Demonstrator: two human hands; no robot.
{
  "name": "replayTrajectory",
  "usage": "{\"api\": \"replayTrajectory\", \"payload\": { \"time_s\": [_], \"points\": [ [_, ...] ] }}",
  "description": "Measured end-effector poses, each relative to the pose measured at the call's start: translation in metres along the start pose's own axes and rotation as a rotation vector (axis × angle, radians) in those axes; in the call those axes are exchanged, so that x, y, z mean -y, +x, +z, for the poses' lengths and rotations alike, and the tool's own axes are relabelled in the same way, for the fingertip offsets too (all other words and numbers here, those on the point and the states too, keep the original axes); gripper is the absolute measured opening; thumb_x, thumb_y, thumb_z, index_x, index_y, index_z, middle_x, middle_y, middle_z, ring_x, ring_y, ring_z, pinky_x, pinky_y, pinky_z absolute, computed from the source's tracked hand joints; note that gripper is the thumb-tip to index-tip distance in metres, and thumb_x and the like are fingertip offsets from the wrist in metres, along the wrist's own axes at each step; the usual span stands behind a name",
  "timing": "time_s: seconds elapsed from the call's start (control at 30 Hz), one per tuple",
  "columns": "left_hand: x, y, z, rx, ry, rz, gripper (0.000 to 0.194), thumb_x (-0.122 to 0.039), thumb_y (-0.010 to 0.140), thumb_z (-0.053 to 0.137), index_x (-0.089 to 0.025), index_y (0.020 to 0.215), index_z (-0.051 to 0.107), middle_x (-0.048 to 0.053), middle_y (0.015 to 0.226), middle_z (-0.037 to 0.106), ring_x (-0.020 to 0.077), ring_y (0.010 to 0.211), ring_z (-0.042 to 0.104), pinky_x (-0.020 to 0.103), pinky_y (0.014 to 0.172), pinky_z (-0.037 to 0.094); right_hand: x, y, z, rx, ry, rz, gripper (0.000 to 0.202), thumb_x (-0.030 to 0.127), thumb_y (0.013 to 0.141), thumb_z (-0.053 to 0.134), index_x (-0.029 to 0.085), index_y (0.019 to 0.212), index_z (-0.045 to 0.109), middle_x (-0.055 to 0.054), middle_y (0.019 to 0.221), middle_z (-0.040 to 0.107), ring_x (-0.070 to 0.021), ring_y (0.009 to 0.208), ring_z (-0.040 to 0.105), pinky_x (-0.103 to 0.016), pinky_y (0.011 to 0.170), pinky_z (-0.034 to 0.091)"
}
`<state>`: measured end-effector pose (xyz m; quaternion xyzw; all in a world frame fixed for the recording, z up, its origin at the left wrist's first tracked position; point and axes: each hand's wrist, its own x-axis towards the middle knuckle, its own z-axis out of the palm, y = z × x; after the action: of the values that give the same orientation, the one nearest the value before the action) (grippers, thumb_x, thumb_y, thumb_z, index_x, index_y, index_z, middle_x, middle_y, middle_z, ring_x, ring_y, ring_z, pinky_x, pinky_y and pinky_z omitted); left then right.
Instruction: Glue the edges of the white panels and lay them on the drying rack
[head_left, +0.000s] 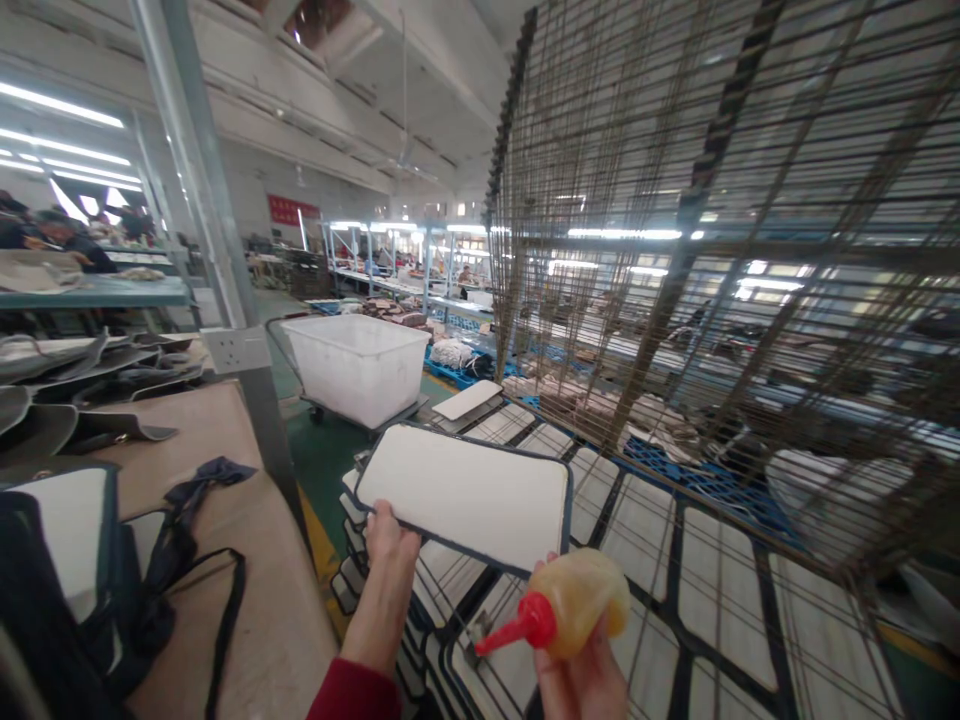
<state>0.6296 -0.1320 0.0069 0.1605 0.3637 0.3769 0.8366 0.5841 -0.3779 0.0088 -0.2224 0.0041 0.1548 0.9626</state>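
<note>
A flat rectangular panel, cream with rounded corners and a dark edge, is held out above a wire drying rack. My left hand grips its near left edge, with the thumb on the cream face and the other fingers hidden beneath. In my right hand is a soft yellowish squeeze bottle, tilted so its red nozzle points left. Some right fingertips show at the panel's near right edge. Similar panels lie in rows on the rack under both hands.
Raised wire racks lean up on the right. At left is a brown worktable with dark fabric straps and panels. A metal post rises beside it. A white bin stands on a cart ahead.
</note>
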Motion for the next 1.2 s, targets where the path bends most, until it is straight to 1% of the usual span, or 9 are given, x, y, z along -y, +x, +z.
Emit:
{"api": "replayTrajectory", "payload": {
  "time_s": [0.3,0.47,0.6,0.7,0.77,0.87,0.97,1.03,1.2],
  "points": [
    [0.01,-0.031,-0.033,0.07,0.045,-0.336,0.021,-0.02,0.096,0.041,-0.019,0.079,0.052,0.0,0.069,0.06,0.0136,0.059,0.06,0.03,0.063,0.055,0.017,0.027,-0.014,-0.245,-0.056,-0.198,0.05,0.042,0.053,0.092,0.025,0.096,0.072,-0.002,0.101,0.072,-0.0185,0.092,0.068,-0.027,0.08,0.058],
    [0.031,-0.034,-0.083,0.203,0.071,-0.595,0.032,-0.047,0.093,0.043,-0.017,0.09,0.053,0.012,0.089,0.066,0.0253,0.08,0.069,0.043,0.071,0.056,0.011,0.043,-0.048,-0.321,-0.086,-0.259,0.049,0.04,0.052,0.092,0.021,0.091,0.071,-0.002,0.095,0.072,-0.0182,0.091,0.068,-0.026,0.077,0.058],
    [0.033,-0.036,-0.108,0.295,0.488,-0.632,0.027,-0.031,0.082,0.066,-0.011,0.097,0.058,0.015,0.095,0.068,0.0214,0.08,0.069,0.031,0.072,0.053,0.013,0.049,-0.068,-0.368,-0.099,-0.279,0.048,0.039,0.051,0.092,0.019,0.088,0.07,-0.003,0.091,0.072,-0.0188,0.086,0.069,-0.026,0.072,0.059],
    [0.027,-0.025,-0.081,0.539,0.797,-0.206,0.036,-0.03,0.072,0.076,-0.013,0.101,0.063,0.009,0.091,0.069,0.019,0.081,0.067,0.027,0.073,0.05,0.017,0.048,-0.072,-0.394,-0.098,-0.272,0.052,0.038,0.046,0.094,0.02,0.089,0.07,-0.002,0.093,0.072,-0.018,0.086,0.069,-0.025,0.072,0.059],
    [0.027,-0.013,-0.044,0.708,0.956,0.104,0.041,-0.032,0.067,0.076,-0.014,0.102,0.064,0.01,0.096,0.069,0.0236,0.09,0.065,0.034,0.082,0.05,0.019,0.045,-0.071,-0.403,-0.102,-0.261,0.054,0.037,0.044,0.095,0.021,0.089,0.07,-0.001,0.092,0.073,-0.0176,0.085,0.069,-0.025,0.071,0.059],
    [0.04,0.003,0.015,1.014,1.215,0.379,0.062,-0.026,0.061,0.076,-0.016,0.121,0.06,0.016,0.132,0.057,0.031,0.121,0.053,0.046,0.104,0.038,0.021,0.037,-0.07,-0.401,-0.119,-0.249,0.055,0.038,0.045,0.095,0.021,0.092,0.07,-0.002,0.094,0.073,-0.0185,0.084,0.069,-0.026,0.071,0.06],
    [0.064,0.01,0.055,1.279,1.371,0.395,0.086,-0.024,0.054,0.081,-0.015,0.135,0.051,0.018,0.149,0.041,0.0323,0.138,0.034,0.045,0.115,0.022,0.021,0.029,-0.072,-0.39,-0.137,-0.228,0.055,0.04,0.049,0.093,0.021,0.095,0.071,-0.004,0.097,0.072,-0.0199,0.085,0.07,-0.027,0.073,0.06],
    [0.081,0.012,0.071,1.376,1.406,0.328,0.093,-0.024,0.047,0.084,-0.014,0.134,0.053,0.018,0.146,0.045,0.0331,0.137,0.037,0.042,0.114,0.023,0.021,0.024,-0.074,-0.371,-0.15,-0.22,0.05,0.04,0.053,0.092,0.021,0.095,0.072,-0.004,0.095,0.073,-0.0197,0.085,0.07,-0.026,0.073,0.06],
    [0.106,0.015,0.085,1.573,1.475,0.119,0.059,-0.027,0.051,0.08,-0.016,0.108,0.071,0.005,0.091,0.074,0.0246,0.086,0.065,0.033,0.079,0.049,0.019,0.018,-0.078,-0.294,-0.186,-0.265,0.033,0.043,0.069,0.084,0.022,0.093,0.072,-0.004,0.092,0.073,-0.0193,0.087,0.07,-0.028,0.076,0.06]
  ]
}}
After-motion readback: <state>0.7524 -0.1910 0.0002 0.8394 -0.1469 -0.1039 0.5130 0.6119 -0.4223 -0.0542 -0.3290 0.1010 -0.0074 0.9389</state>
